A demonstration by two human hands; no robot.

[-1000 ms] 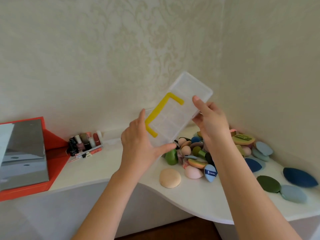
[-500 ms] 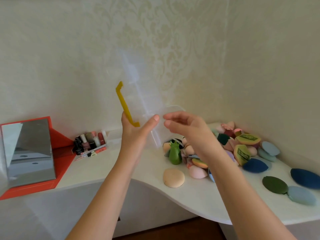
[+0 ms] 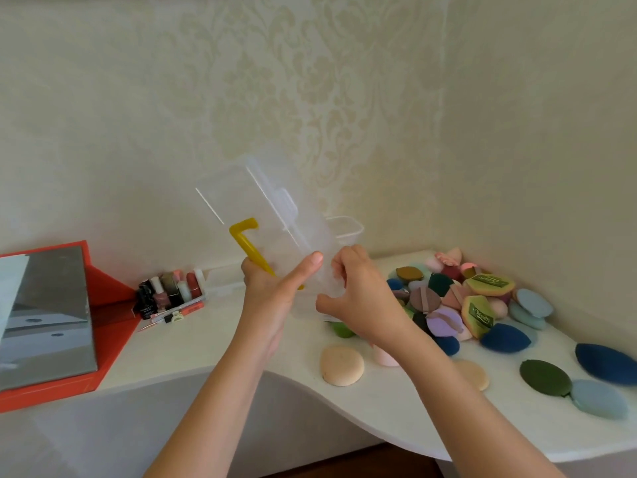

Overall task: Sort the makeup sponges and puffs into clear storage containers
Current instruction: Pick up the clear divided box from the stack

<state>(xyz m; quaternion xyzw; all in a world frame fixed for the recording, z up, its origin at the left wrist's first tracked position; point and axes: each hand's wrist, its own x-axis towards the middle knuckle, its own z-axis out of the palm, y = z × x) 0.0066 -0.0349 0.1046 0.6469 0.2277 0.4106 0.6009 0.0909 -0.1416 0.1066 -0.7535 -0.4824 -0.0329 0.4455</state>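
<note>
A: Hands status? Left hand [image 3: 272,291] grips the clear container [image 3: 275,236] at its yellow handle [image 3: 246,244], thumb across the front wall. Right hand [image 3: 358,301] pinches the container's lower right edge.

B: Where's the container?

A: Held tilted in the air above the bench [image 3: 213,343], near the wall. Looks empty. Lid state: can't tell, plastic is too transparent.

B: Sponges?

A: All loose on the bench. Main pile [image 3: 458,298] to the right, beige puff [image 3: 341,364] in front, dark blue sponge [image 3: 606,363] and green puff [image 3: 545,377] at far right. Second clear tub [image 3: 348,229] sits behind.

B: Step?

A: Prep, I'd say: opening or orienting the container. Nothing sorted yet.

B: Next?

A: Likely needs it open, set flat on the bench, one hand freed to pick.
</note>
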